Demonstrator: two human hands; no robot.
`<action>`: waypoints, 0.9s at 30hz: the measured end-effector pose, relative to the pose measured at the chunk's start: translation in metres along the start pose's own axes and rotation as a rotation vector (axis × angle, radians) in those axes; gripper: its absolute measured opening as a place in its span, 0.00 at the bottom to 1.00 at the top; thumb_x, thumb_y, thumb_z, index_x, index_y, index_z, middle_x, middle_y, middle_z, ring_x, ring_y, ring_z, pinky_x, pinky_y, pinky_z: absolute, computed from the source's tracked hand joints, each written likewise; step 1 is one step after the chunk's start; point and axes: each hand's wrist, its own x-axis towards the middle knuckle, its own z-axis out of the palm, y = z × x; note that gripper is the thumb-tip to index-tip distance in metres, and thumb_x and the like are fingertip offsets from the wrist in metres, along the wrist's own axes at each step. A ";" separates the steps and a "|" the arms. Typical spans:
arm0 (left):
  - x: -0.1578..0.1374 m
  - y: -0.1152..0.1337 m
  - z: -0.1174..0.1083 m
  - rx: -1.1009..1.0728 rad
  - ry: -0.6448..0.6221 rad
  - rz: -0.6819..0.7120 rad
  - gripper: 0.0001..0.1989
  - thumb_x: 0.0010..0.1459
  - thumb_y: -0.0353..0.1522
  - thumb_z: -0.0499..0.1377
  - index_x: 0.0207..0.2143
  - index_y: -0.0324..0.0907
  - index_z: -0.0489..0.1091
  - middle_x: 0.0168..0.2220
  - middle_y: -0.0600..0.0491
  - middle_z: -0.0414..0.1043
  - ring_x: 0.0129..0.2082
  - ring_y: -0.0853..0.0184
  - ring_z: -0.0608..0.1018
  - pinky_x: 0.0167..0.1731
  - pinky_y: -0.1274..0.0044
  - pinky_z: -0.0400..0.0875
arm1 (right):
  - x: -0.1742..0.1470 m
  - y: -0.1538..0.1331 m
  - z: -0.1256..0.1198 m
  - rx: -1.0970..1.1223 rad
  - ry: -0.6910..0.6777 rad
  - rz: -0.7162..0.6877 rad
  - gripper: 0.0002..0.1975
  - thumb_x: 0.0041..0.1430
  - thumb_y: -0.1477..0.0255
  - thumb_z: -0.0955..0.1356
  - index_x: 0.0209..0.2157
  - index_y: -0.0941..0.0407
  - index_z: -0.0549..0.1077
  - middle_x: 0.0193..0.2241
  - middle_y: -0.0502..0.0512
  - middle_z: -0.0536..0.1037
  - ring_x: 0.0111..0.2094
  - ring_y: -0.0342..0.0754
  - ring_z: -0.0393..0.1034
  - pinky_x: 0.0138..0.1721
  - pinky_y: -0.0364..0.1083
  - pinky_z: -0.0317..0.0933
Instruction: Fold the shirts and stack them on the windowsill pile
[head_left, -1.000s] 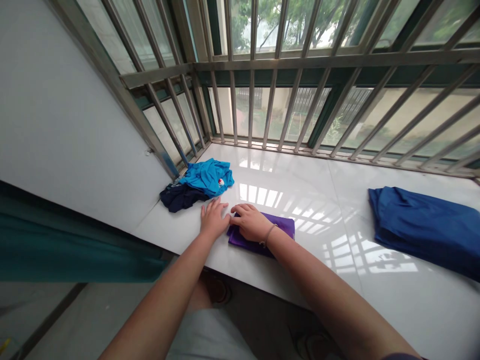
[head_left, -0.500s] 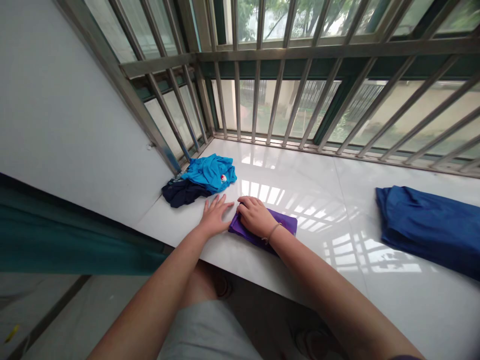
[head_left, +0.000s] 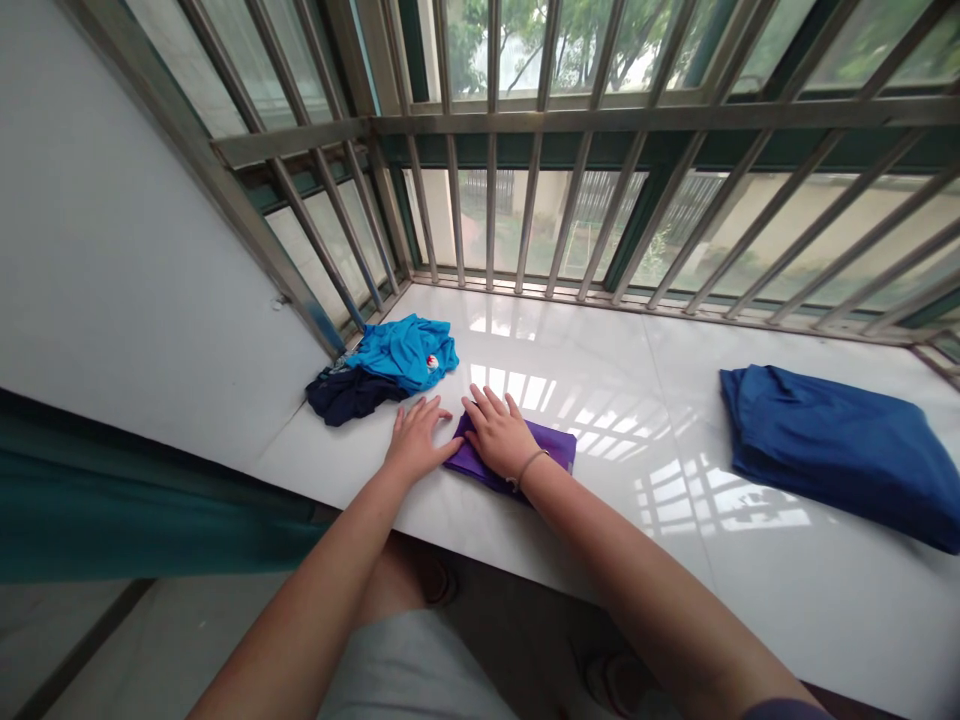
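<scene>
One purple, flat-folded rectangular cloth [head_left: 556, 443]: on the glossy white ledge [head_left: 592, 345], under your right hand [head_left: 501, 432], fingers spread. Your left hand [head_left: 417, 438]: fingers parted, thumb at the cloth's left end. One crumpled bright-blue cloth [head_left: 405, 352]: beyond. One folded dark-blue cloth [head_left: 832, 440]: well apart, right.

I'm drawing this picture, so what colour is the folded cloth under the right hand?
The folded cloth is purple; the head view shows it best.

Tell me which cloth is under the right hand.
The purple folded cloth, with the right hand on it. The dark blue folded cloth lies farther right; the bright blue cloth and navy cloth lie crumpled at left.
</scene>
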 end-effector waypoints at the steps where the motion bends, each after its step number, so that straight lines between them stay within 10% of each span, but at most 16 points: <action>1: 0.000 0.001 0.000 0.001 0.003 -0.002 0.21 0.63 0.46 0.68 0.56 0.53 0.77 0.76 0.51 0.63 0.77 0.49 0.61 0.78 0.50 0.45 | -0.007 0.003 -0.002 -0.006 -0.004 0.050 0.33 0.78 0.61 0.63 0.78 0.55 0.58 0.80 0.65 0.49 0.79 0.66 0.45 0.76 0.71 0.42; 11: 0.001 0.001 0.002 -0.004 0.026 -0.020 0.15 0.65 0.36 0.63 0.53 0.53 0.77 0.74 0.53 0.66 0.77 0.51 0.62 0.78 0.50 0.47 | -0.116 0.070 -0.035 -0.136 -0.039 0.728 0.36 0.76 0.53 0.63 0.73 0.65 0.65 0.75 0.77 0.60 0.74 0.73 0.56 0.69 0.68 0.57; 16: 0.002 0.002 0.003 -0.018 0.036 -0.023 0.14 0.66 0.34 0.59 0.53 0.51 0.76 0.74 0.52 0.67 0.77 0.51 0.63 0.78 0.50 0.48 | -0.164 0.044 -0.045 -0.051 0.171 0.553 0.20 0.77 0.59 0.65 0.57 0.59 0.75 0.53 0.69 0.78 0.52 0.63 0.74 0.54 0.57 0.70; 27: 0.004 -0.001 0.006 -0.016 0.081 -0.007 0.12 0.70 0.37 0.56 0.51 0.50 0.76 0.72 0.52 0.70 0.74 0.50 0.66 0.77 0.50 0.51 | -0.173 0.020 -0.027 0.035 0.108 0.295 0.16 0.72 0.80 0.66 0.54 0.54 0.79 0.51 0.61 0.82 0.49 0.57 0.77 0.55 0.54 0.73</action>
